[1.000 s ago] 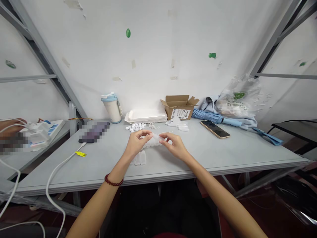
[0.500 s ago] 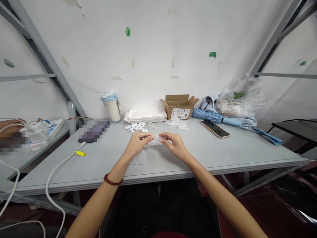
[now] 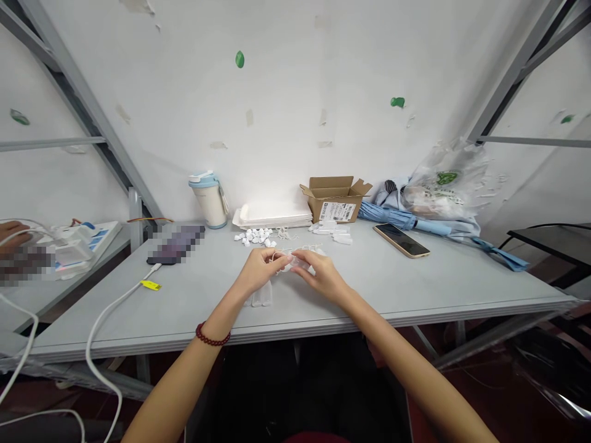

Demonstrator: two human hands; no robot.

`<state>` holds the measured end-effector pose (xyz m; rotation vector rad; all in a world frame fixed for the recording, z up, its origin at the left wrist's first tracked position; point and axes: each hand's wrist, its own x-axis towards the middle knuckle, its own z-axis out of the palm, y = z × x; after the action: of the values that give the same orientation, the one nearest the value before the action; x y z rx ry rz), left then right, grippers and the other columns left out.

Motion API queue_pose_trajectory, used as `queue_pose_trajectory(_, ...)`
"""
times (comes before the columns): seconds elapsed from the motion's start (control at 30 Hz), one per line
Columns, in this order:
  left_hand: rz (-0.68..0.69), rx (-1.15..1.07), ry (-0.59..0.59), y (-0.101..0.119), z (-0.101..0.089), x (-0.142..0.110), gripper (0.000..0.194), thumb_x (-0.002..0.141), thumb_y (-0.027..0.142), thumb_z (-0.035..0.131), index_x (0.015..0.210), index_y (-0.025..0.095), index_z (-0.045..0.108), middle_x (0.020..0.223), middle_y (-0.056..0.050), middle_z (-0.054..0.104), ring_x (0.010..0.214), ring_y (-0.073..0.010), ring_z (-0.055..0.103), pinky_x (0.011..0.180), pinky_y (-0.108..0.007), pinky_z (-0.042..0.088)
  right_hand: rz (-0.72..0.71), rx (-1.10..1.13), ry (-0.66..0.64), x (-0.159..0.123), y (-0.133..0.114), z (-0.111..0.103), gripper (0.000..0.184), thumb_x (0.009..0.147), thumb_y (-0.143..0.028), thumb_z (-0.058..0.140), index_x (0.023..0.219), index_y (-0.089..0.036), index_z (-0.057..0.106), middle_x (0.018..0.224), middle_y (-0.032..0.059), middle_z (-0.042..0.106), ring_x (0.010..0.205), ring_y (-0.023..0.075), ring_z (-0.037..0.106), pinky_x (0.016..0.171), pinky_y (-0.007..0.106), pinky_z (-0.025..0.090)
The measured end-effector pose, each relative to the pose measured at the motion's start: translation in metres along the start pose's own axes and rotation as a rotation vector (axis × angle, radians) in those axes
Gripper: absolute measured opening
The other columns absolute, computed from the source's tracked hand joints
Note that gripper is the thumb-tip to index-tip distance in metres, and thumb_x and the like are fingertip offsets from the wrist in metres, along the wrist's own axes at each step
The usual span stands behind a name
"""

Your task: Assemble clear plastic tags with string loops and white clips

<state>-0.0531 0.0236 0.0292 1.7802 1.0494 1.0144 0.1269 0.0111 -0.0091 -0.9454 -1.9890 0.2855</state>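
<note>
My left hand (image 3: pixel 258 271) and my right hand (image 3: pixel 318 272) meet over the middle of the grey table (image 3: pixel 415 289). Both pinch a small clear plastic piece (image 3: pixel 292 263) with a thin white string between their fingertips. Just below my left hand lie small white tags (image 3: pixel 261 296) on the table. Behind the hands sits a heap of small white plastic pieces (image 3: pixel 255 235) and several clear pieces (image 3: pixel 335 231). A red bead bracelet circles my left wrist.
At the back stand a blue-lidded cup (image 3: pixel 207 200), a stack of white trays (image 3: pixel 273 215), an open cardboard box (image 3: pixel 334 198), a phone (image 3: pixel 401 240), a blue umbrella (image 3: pixel 406 219) and a plastic bag (image 3: pixel 446 181). A charging phone (image 3: pixel 176 243) lies left. Another person's hand (image 3: pixel 12 231) shows far left.
My two hands have drawn closer together, and the clear piece between them has bunched up. Everything else on the table is as before.
</note>
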Motion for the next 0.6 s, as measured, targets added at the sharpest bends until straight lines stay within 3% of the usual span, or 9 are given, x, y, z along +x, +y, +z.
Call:
queue_pose_trajectory(0.17,-0.002,0.02,0.005,0.0,0.001,-0.001,0.037,0.071,0.049,0.067,0.057,0.015,0.059,0.05,0.002,0.052,0.049,-0.0097,0.046,0.05,-0.022,0.036,0.007,-0.095,-0.023,-0.001,-0.004,0.002,0.023,0.086,-0.028,0.055,0.107,-0.019,0.058,0.098,0.012,0.07,0.085,0.0238,0.066,0.076,0.036,0.049)
queue_pose_trajectory(0.33,0.055,0.084,-0.06,0.009,0.003,-0.009,0.029,0.078,0.044,0.062,0.072,0.016,0.068,0.066,-0.002,0.066,0.061,-0.0145,0.057,0.058,-0.025,0.043,0.18,0.142,-0.053,0.002,-0.012,-0.007,0.023,0.087,-0.037,0.053,0.103,-0.019,0.056,0.081,0.0046,0.071,0.075,0.0183,0.066,0.065,0.028,0.047)
queue_pose_trajectory(0.5,0.187,0.43,0.009,0.022,0.004,-0.022,0.02,0.083,0.034,0.056,0.079,0.019,0.069,0.079,-0.004,0.07,0.072,-0.0178,0.061,0.064,-0.028,0.046,0.284,0.369,-0.075,0.005,-0.015,-0.011,0.025,0.086,-0.04,0.054,0.099,-0.018,0.053,0.077,0.0033,0.072,0.074,0.0171,0.066,0.069,0.028,0.047)
queue_pose_trajectory(0.6,0.326,0.647,0.059,0.027,0.004,-0.028,0.018,0.085,0.029,0.054,0.095,0.019,0.066,0.095,-0.007,0.066,0.085,-0.0215,0.06,0.07,-0.032,0.048,0.331,0.423,-0.074,0.005,-0.017,-0.011,0.026,0.085,-0.041,0.055,0.097,-0.018,0.052,0.074,0.0033,0.071,0.072,0.017,0.065,0.069,0.029,0.047)
